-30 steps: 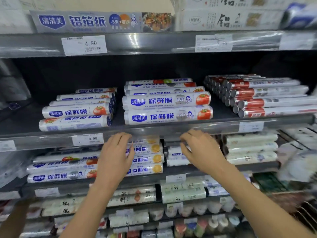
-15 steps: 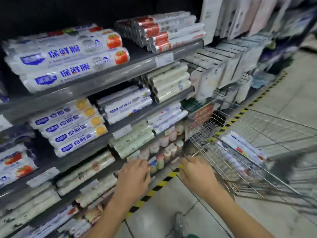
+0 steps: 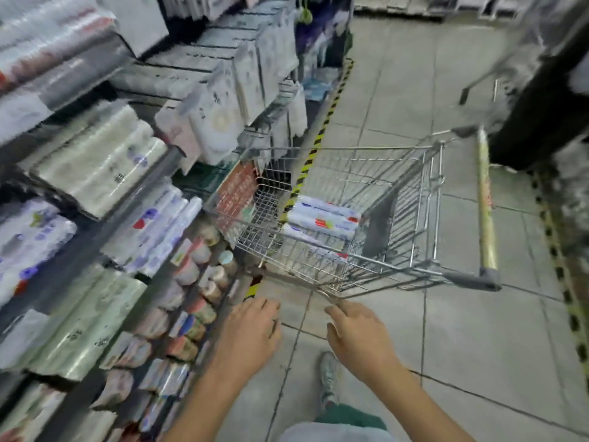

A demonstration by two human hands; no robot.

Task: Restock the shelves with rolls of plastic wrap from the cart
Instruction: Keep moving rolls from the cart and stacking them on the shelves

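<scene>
Both my left hand and right hand are empty, fingers spread, so I should reach forward over the cart rim just beyond them and grasp the rolls lying past my fingertips around their middles.

I am working with both forearms bare to the bottom edge of the frame, no sleeves showing. On my left hand, a small dark mark or ring is showing at one finger, too blurred to tell which. My right hand is wearing nothing. At the bottom centre I am wearing a pale grey top, dark green trousers, and a light grey sneaker.
</scene>
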